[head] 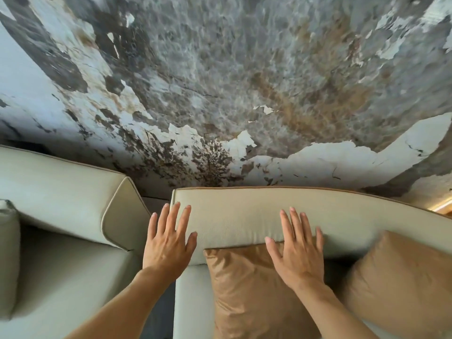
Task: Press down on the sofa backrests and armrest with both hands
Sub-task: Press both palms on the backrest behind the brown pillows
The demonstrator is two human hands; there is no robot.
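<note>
A pale beige sofa backrest (234,214) with brown piping runs across the middle right of the head view. My left hand (168,243) lies flat with fingers spread over its left end, by the corner. My right hand (298,250) is flat with fingers spread on the front of the same backrest, its palm over the top of a tan cushion (247,292). Neither hand holds anything. To the left stands a second beige sofa, its backrest (56,192) and armrest (122,214) untouched.
A second tan cushion (396,282) leans at the right. A pale cushion (8,260) sits at the far left edge. A narrow dark gap (156,321) separates the two sofas. Behind them rises a wall with peeling, stained paint (220,94).
</note>
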